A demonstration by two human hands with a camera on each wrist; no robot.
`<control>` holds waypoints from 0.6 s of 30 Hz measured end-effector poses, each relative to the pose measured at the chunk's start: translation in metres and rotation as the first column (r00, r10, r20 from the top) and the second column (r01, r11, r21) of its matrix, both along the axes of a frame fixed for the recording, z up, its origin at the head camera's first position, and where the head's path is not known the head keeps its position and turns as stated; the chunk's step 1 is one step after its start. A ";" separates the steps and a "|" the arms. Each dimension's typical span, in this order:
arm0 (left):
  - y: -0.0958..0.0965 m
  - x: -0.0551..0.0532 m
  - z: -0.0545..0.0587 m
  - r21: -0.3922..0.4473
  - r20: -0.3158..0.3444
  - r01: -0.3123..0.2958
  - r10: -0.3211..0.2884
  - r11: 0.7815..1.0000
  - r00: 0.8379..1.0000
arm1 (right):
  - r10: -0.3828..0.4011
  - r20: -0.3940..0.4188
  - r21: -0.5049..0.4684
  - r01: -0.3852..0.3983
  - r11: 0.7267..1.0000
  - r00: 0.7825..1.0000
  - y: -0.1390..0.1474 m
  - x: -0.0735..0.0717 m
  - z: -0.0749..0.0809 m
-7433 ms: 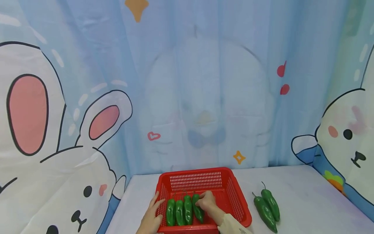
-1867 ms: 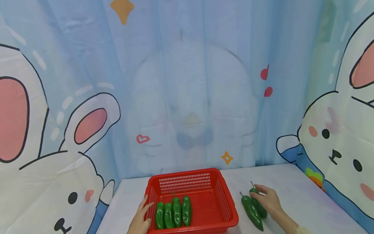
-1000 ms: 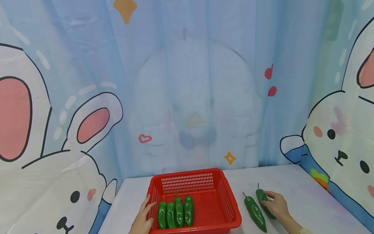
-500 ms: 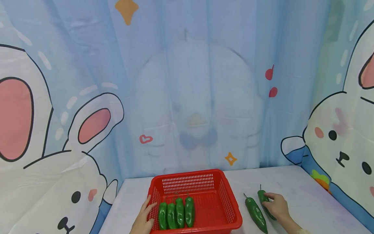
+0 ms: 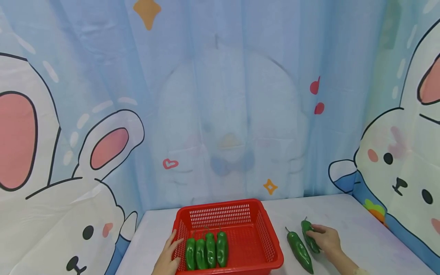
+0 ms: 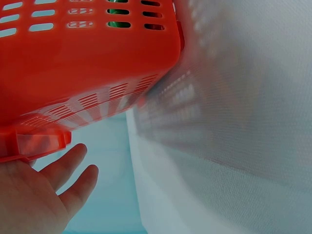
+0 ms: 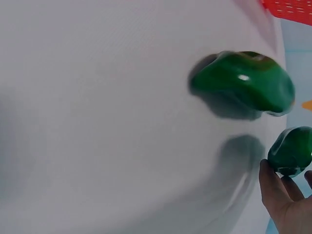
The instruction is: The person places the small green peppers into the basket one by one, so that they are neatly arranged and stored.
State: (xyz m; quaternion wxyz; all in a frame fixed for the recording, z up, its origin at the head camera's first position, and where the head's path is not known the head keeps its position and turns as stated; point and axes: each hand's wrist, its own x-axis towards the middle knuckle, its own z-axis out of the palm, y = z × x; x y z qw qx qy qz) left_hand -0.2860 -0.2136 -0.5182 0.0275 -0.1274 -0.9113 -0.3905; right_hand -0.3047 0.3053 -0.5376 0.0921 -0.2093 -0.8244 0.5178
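My right hand [image 5: 328, 241] pinches a glossy green chili pepper [image 5: 307, 228] by its side, fingers and thumb around it. In the right wrist view this pepper [image 7: 292, 147] appears end-on above a shadow. Just left of it, a second green pepper [image 5: 299, 250] lies on the white table. My left hand [image 5: 166, 258] holds the left rim of a red plastic basket [image 5: 252, 269], with some fingertips over the rim. Two of its fingers [image 6: 80, 186] extend outside the basket in the left wrist view. Several green peppers [image 5: 210, 250] lie side by side in the basket's left half.
A white cloth covers the table [image 5: 338, 214]. Behind it hangs a pale blue curtain [image 5: 233, 114] with cartoon rabbits. The basket's right wall [image 5: 269, 238] stands between its inside and the two peppers on the right.
My right hand was placing a pepper in the basket, then moved right to the pair outside. The right pepper shifted away from its neighbour and has now turned slightly. My left hand stayed at the basket.
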 end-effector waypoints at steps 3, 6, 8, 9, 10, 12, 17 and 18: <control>0.000 0.000 0.000 -0.003 -0.010 0.002 -0.002 1.000 1.000 | 0.010 -0.008 -0.067 -0.010 0.998 1.000 -0.003 -0.001 0.005; 0.000 0.000 0.001 0.000 -0.009 0.004 -0.004 1.000 1.000 | 0.031 -0.033 -0.135 -0.035 0.990 0.999 -0.008 -0.002 0.014; 0.000 0.000 0.002 -0.002 -0.011 0.005 -0.005 1.000 1.000 | 0.049 -0.047 -0.165 -0.056 0.985 0.998 -0.012 -0.002 0.021; 0.000 0.000 0.002 -0.005 -0.012 0.006 -0.006 1.000 1.000 | 0.060 -0.053 -0.178 -0.069 0.982 0.997 -0.015 -0.002 0.025; 0.000 0.000 0.002 -0.007 -0.013 0.006 -0.006 1.000 1.000 | 0.072 -0.059 -0.190 -0.082 0.978 0.996 -0.017 -0.002 0.028; 0.000 0.000 0.002 -0.011 -0.017 0.006 -0.006 1.000 1.000 | 0.090 -0.068 -0.206 -0.102 0.973 0.994 -0.021 -0.002 0.035; 0.000 0.000 0.001 -0.005 -0.009 0.007 -0.007 1.000 1.000 | 0.119 -0.092 -0.232 -0.137 0.963 0.989 -0.032 -0.001 0.049; 0.000 -0.001 0.001 -0.004 -0.005 0.009 -0.009 1.000 1.000 | 0.122 -0.094 -0.233 -0.141 0.962 0.988 -0.034 0.000 0.051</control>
